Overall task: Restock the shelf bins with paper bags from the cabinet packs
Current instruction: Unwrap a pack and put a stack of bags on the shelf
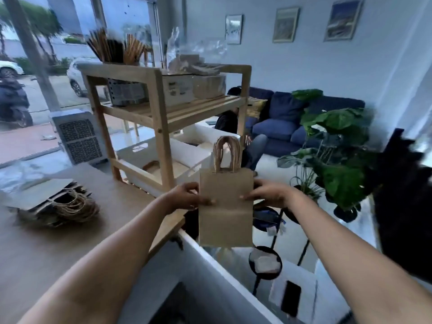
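You are mid-carry: a small stack of flat kraft paper bags (225, 206) hangs upright in the air between your hands, out past the near right corner of the wooden counter (70, 242) and just short of the shelf. Your left hand (187, 197) pinches the stack's left edge, thumb across the front face; your right hand (268, 194) does the same on the right edge. Both grips sit about halfway up the bags.

The step in hand looks like delivery to the shelf, not yet placement. Next, you would likely lift and reach far-left toward the white bin (177, 160) on the lower tier of the pine shelf unit (161, 108), keeping the stack squared so it slides in edge-first.

The bags are matte brown paper, rectangular, with a crease across the lower half and twisted paper-cord handles (228, 153) looping above the top edge. They should stay stiff as a stack but may fan if your pinch loosens. On the counter to the left lies another pile of larger bags (53, 204), flat, handles splayed toward you.
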A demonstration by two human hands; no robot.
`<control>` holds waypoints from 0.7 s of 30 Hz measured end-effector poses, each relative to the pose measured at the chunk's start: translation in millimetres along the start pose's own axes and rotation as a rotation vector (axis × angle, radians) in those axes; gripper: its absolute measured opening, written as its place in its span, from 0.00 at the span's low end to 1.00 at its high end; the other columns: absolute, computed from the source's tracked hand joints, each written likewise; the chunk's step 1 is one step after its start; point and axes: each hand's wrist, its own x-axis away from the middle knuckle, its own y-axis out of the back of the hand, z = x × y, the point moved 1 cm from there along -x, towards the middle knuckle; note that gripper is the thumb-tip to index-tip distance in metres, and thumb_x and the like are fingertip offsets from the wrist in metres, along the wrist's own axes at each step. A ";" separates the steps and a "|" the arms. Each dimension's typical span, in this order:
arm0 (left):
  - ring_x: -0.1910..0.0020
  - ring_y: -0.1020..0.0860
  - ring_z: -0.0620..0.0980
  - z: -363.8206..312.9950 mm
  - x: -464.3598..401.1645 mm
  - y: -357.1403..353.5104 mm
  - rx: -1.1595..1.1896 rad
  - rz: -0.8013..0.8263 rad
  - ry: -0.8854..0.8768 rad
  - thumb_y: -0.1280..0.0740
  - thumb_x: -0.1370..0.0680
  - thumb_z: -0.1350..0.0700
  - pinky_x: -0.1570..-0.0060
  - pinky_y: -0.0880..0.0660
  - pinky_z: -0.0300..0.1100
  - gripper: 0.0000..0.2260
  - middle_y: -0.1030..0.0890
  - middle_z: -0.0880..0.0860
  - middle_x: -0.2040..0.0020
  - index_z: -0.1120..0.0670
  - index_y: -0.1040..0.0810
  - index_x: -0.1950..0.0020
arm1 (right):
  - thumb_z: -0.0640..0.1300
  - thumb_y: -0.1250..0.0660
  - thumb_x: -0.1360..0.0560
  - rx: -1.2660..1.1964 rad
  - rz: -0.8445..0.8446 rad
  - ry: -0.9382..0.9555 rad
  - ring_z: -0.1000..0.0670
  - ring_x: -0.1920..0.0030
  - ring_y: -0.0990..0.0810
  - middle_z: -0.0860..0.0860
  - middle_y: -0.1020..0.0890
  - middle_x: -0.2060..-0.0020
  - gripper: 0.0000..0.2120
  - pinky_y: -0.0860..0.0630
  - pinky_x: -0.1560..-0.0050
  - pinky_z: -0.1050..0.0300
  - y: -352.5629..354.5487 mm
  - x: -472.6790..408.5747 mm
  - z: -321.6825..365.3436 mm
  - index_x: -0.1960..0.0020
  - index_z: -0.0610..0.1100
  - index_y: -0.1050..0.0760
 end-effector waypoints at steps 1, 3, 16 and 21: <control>0.46 0.19 0.53 -7.0 -7.5 -10.9 0.073 0.035 0.019 0.19 0.43 0.45 0.43 0.21 0.48 0.34 0.18 0.56 0.43 0.52 0.21 0.39 | 0.34 0.30 0.27 -0.037 -0.025 -0.011 0.46 0.46 0.20 0.47 0.19 0.46 0.17 0.23 0.44 0.51 12.3 2.0 -3.6 0.39 0.43 0.27; 0.46 0.20 0.53 -19.0 -20.7 -31.0 0.228 0.101 0.053 0.20 0.41 0.48 0.40 0.24 0.51 0.35 0.19 0.56 0.41 0.53 0.24 0.36 | 0.35 0.31 0.27 -0.111 -0.061 -0.028 0.47 0.52 0.20 0.46 0.19 0.50 0.13 0.23 0.47 0.53 32.1 3.4 -9.2 0.43 0.43 0.25; 0.62 0.20 0.53 -67.5 -106.2 -59.6 0.634 0.017 0.187 0.33 0.24 0.52 0.57 0.22 0.44 0.10 0.18 0.55 0.59 0.57 0.23 0.49 | 0.45 0.34 0.28 -0.503 -0.207 -0.182 0.48 0.61 0.21 0.46 0.19 0.61 0.07 0.23 0.54 0.57 83.9 -63.6 2.6 0.54 0.42 0.24; 0.73 0.18 0.50 -82.9 -155.9 -29.5 0.616 -0.008 0.170 0.35 0.23 0.54 0.69 0.20 0.38 0.07 0.16 0.54 0.69 0.57 0.22 0.53 | 0.47 0.34 0.24 -0.541 -0.237 -0.175 0.48 0.62 0.20 0.46 0.18 0.64 0.09 0.22 0.61 0.55 97.2 -107.2 27.7 0.55 0.41 0.25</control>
